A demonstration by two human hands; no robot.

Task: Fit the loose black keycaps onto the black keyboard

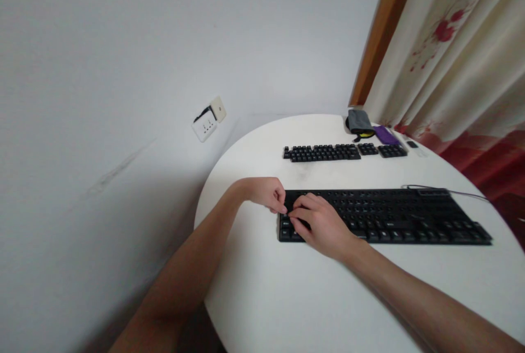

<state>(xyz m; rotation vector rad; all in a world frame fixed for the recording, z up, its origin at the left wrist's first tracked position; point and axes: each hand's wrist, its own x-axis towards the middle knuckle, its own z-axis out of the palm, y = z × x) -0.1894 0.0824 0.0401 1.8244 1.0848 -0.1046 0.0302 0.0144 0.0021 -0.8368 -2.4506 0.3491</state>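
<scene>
A black keyboard (394,216) lies flat on the white round table, with keycaps on its near rows and bare key positions over much of the rest. Both my hands meet at its left end. My left hand (268,193) is curled at the left edge, fingertips pressed together over the keys; anything between them is too small to make out. Over the left keys my right hand (322,224) is bent with thumb and fingers drawn together, close to the left fingertips. Whatever it pinches is hidden. Behind the keyboard, loose black keycaps (324,152) stand grouped in rows.
More keycaps (392,151) sit at the right of those rows. At the back right lie a grey pouch (360,121) and a purple cloth (386,135). A cable (465,194) runs off the keyboard to the right. The wall with a socket (204,126) borders the table's left.
</scene>
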